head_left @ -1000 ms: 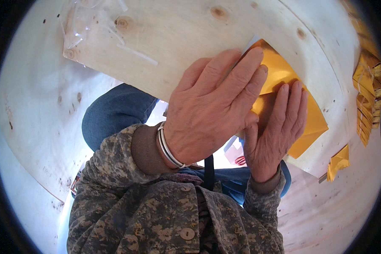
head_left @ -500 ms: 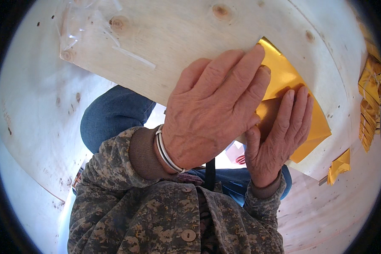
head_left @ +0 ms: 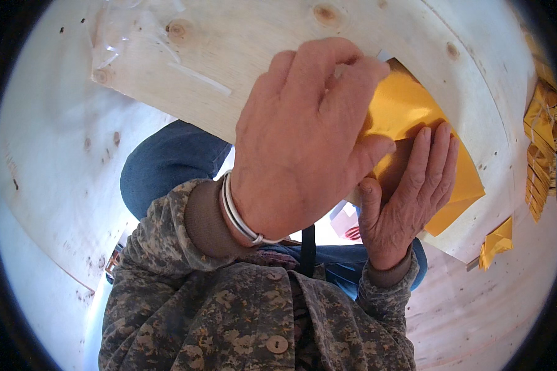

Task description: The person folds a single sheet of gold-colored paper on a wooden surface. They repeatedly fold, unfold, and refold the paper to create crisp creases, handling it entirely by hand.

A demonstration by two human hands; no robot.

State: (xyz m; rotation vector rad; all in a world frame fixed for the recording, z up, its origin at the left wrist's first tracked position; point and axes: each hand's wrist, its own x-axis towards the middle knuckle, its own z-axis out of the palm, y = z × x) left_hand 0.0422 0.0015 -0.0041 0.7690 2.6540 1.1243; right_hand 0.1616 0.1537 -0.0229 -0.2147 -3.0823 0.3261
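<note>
A sheet of shiny gold paper [head_left: 402,102] lies on the pale wooden board, with a fold across it and its upper corner next to my left fingertips. My left hand [head_left: 309,136], a silvery bangle at its wrist, is raised over the paper's left side. Its fingers are bent and the thumb is apart from them; nothing shows held in it. My right hand [head_left: 408,191] rests on the lower part of the sheet, fingers stretched flat and pressing on it. The paper beneath both hands is partly hidden.
The wooden board [head_left: 260,37] spreads ahead, with clear plastic strips [head_left: 192,77] at its upper left. Bundles of folded gold paper [head_left: 541,148] stand at the far right. A smaller folded gold piece [head_left: 496,244] is by the board's right corner. My jeans-clad knee [head_left: 167,167] shows below the board's edge.
My left hand has lifted and shifted slightly up and left; its fingers, flat on the sheet before, are now bent with the thumb spread. The right hand stays nearly in place.
</note>
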